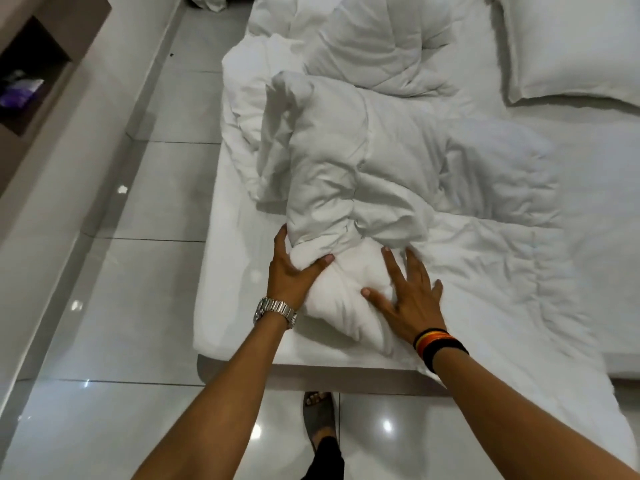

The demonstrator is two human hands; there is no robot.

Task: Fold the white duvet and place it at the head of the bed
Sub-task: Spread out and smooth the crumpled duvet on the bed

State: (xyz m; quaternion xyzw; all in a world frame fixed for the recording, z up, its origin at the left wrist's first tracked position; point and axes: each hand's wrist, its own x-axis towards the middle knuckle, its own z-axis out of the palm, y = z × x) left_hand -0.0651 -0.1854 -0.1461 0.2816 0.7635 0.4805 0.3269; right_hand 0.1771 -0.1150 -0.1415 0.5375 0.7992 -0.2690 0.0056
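The white duvet (391, 161) lies crumpled along the left half of the bed (221, 327), bunched into ridges, with one part trailing over the foot edge at lower right. My left hand (294, 268), a metal watch on its wrist, grips a bunched end of the duvet near the bed's foot corner. My right hand (408, 296), with striped bands on its wrist, lies flat with fingers spread on the same bunch, pressing it down. A white pillow (568, 46) rests at the head of the bed, top right.
Glossy grey floor tiles (138, 306) run along the left side and foot of the bed. A wall unit with a dark niche (31, 74) stands at far left. My sandalled foot (320, 417) is on the floor by the bed frame.
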